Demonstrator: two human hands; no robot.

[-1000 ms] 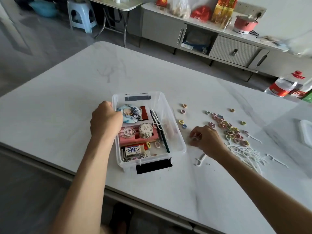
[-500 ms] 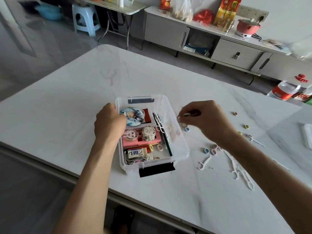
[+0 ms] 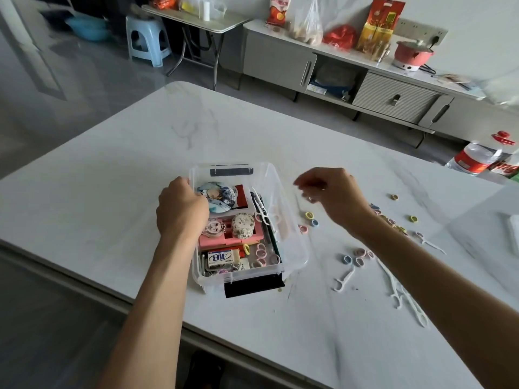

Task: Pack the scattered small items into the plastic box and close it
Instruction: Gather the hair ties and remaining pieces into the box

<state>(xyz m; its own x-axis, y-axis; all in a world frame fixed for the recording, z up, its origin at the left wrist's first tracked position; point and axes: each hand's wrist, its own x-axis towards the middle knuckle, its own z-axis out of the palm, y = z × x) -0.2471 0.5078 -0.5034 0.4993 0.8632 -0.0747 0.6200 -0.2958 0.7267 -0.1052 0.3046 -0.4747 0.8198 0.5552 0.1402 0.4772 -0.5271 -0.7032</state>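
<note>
A: Where's your plastic box (image 3: 289, 242)?
B: Open on the white table (image 3: 112, 192); your left hand (image 3: 181, 209) is curled over its left rim.
A: And your right hand (image 3: 334, 197)?
B: Hovering beside the box above the hair ties (image 3: 309, 215), fingers blurred; can't tell if they grip anything

Both forearms bare — no sleeves; left hand (image 3: 182, 207), right hand (image 3: 332, 195) ungloved.

Lighting: soft, even daylight; faint shadows are cast on the white table (image 3: 112, 192). Right hand (image 3: 334, 196) fingers are blurred. Straight lines are bowed toward the frame edges.
</note>
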